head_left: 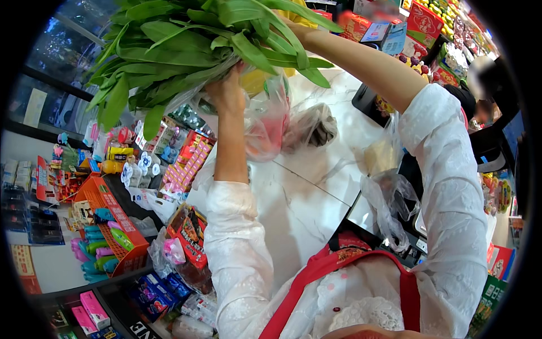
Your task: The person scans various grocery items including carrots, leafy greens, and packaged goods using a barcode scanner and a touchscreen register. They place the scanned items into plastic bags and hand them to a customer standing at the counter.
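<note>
A big bunch of long-leaved green vegetables (pixel 169 62) is held up over the far left of the counter. My left hand (pixel 227 93) is closed around its lower side, where a clear plastic bag wraps the stems. My right hand (pixel 294 33) reaches to the far side of the bunch, close to something yellow (pixel 300 12). Leaves cover most of its fingers, so I cannot tell its grip. Below the bunch, a thin clear bag with something pink-red (pixel 265 133) sits on the counter, touching or close to another bag with dark contents (pixel 316 130).
The white marble-patterned counter (pixel 305 209) lies before me. Crumpled plastic bags (pixel 392 206) hang at its right, beside dark equipment. Packaged goods and an orange basket (pixel 116 226) crowd the left side. Red boxes (pixel 424 25) and fruit stand at the far right, where a person is partly visible.
</note>
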The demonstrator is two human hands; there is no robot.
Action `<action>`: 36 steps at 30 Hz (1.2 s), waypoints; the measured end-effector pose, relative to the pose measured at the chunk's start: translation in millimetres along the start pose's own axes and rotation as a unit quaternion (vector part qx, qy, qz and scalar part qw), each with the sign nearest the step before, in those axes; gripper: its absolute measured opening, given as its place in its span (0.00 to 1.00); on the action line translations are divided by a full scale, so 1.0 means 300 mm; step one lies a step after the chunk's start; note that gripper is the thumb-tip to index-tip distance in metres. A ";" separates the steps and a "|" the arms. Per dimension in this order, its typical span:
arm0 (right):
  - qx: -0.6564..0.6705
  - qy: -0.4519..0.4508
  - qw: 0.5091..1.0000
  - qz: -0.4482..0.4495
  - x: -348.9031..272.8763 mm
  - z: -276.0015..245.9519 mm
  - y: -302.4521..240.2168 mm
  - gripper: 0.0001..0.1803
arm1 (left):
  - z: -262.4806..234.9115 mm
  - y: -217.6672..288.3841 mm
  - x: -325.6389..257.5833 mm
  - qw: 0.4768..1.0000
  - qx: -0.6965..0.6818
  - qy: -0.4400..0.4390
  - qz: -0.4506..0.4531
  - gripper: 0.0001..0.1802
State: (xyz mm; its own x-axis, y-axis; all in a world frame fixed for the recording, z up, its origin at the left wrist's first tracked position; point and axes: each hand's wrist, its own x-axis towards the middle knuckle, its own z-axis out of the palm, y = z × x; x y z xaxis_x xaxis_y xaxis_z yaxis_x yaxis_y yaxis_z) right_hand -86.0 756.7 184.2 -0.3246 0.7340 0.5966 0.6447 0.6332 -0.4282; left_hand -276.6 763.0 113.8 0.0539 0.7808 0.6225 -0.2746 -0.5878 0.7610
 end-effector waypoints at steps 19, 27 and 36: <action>0.185 -0.135 0.969 0.092 -0.009 0.041 0.201 0.28 | 0.110 -0.115 -0.010 0.953 -0.278 0.087 -0.088 0.29; 0.044 -0.018 0.997 -0.060 0.055 0.139 0.309 0.25 | 0.131 -0.227 0.003 0.931 -0.276 0.211 -0.110 0.33; -0.076 -0.159 0.983 -0.057 0.065 0.341 0.308 0.17 | 0.080 -0.441 -0.117 0.964 -0.010 0.129 -0.232 0.28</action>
State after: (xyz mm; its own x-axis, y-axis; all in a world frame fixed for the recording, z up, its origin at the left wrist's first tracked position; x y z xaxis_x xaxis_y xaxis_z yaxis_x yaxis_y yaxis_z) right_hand -103.5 854.7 86.8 -0.5843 0.7157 0.3826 0.6803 0.6890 -0.2500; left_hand -219.1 808.2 -4.4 -0.0636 0.9871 0.1472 -0.2970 -0.1595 0.9415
